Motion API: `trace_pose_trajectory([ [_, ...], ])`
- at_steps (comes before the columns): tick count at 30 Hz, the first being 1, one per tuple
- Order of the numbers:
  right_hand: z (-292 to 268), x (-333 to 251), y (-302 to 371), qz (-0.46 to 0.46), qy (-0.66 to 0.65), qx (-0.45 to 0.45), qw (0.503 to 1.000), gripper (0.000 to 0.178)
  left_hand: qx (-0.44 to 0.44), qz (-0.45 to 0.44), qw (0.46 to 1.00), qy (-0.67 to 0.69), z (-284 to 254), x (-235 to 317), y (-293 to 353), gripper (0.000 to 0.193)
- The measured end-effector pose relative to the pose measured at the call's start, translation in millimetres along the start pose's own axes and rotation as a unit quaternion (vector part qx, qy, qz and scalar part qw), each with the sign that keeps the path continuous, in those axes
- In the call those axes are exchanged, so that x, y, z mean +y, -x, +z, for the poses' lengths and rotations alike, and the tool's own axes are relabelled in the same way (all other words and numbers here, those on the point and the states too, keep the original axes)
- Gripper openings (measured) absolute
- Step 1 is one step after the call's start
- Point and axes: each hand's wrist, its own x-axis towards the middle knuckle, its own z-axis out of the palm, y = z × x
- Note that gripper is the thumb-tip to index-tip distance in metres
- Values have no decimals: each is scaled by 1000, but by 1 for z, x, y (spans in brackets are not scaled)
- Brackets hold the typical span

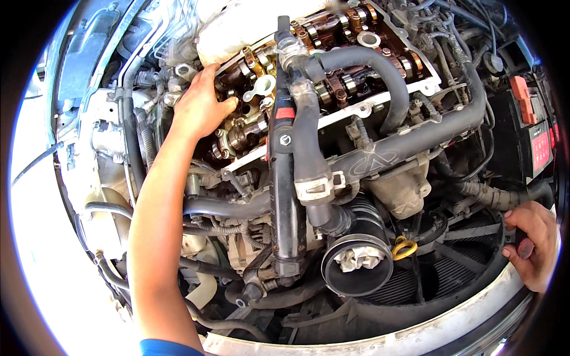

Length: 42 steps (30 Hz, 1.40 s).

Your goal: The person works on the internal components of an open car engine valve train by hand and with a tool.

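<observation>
My left hand (203,108) rests at the left end of the open cylinder head (430,81). Its thumb is stretched out toward the camshafts (240,132), apart from the fingers. The fingers reach over the head's edge, their tips partly hidden; I see nothing held there. Far to the right, my right hand (534,243) is closed around a small thing with a dark red, rounded end (525,248), mostly hidden by the fingers. That hand is above the front edge of the engine bay, beside the radiator fan shroud (475,231).
A long black bar with a red patch (285,113), like a work light, stands across the engine's middle. Black hoses (309,133) arch beside it. The open intake duct (358,291) has crumpled white material (359,259) inside. A yellow dipstick ring (404,248) sits nearby; the battery (522,136) is right.
</observation>
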Motion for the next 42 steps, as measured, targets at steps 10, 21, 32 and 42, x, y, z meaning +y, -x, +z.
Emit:
trace_pose_trajectory([
  [10,-1,-6,-2,-24,44,33,998,45,9,12,1000,-9,3,-3,-7,61],
  [21,4,-2,5,8,22,25,999,50,42,97,989,108,-4,-7,1,40],
  [32,2,-8,4,62,20,13,998,54,29,177,978,-108,0,-4,1,44],
  [42,-1,-4,10,98,38,-28,994,53,-5,281,933,-225,-11,2,-28,35],
])
